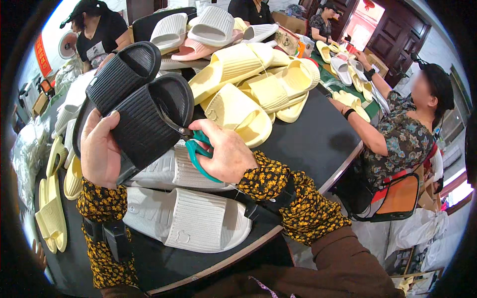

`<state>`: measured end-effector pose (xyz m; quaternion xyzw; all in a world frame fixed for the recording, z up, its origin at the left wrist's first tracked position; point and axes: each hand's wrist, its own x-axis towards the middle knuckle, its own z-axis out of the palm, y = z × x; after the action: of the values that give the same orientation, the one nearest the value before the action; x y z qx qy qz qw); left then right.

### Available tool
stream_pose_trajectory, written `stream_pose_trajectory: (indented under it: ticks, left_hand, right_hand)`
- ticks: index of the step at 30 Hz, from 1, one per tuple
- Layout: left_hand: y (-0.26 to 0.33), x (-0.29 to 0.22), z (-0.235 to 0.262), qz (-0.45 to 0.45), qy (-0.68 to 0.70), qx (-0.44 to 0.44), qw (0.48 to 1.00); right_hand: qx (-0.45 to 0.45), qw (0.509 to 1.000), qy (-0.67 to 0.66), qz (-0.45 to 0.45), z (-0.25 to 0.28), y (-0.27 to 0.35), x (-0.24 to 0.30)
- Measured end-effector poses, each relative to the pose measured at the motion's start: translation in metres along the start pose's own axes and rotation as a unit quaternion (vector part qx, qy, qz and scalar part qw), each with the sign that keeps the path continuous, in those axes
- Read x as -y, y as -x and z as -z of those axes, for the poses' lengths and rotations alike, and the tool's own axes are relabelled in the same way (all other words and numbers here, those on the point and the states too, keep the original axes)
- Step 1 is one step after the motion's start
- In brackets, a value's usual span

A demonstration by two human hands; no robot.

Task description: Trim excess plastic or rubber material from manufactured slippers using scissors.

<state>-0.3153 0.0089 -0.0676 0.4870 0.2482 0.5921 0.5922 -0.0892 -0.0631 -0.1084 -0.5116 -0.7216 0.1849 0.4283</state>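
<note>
My left hand (102, 149) grips a pair of black ribbed slide slippers (149, 124), held up together over the dark table. Its thumb presses on the nearer strap. In my right hand (228, 156) are scissors with teal handles (196, 161), fingers through the loops. The dark scissor blades (171, 121) reach to the edge of the nearer black slipper's strap. Whether the blades touch a thread there I cannot tell. Below my hands lies a light grey slipper (198, 223), with another grey one partly hidden under the black pair.
Behind my hands rises a heap of yellow slippers (233, 107) with grey and pink ones on top. More yellow slippers (49, 216) lie at the left. A co-worker (405, 129) sits at the table's right side; other people work at the far end.
</note>
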Motion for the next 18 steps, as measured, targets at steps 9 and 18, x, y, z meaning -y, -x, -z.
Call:
stream_pose_trajectory:
  ticks: [9, 18]
  left_hand:
    - [0.004, 0.002, -0.011, -0.001, -0.001, -0.014, 1.000]
    - [0.005, -0.004, -0.018, -0.015, -0.008, -0.020, 1.000]
  right_hand:
    - [-0.021, 1.000, 0.017, 0.012, 0.001, 0.003, -0.002]
    - [-0.022, 0.999, 0.026, 0.018, 0.001, 0.000, 0.000]
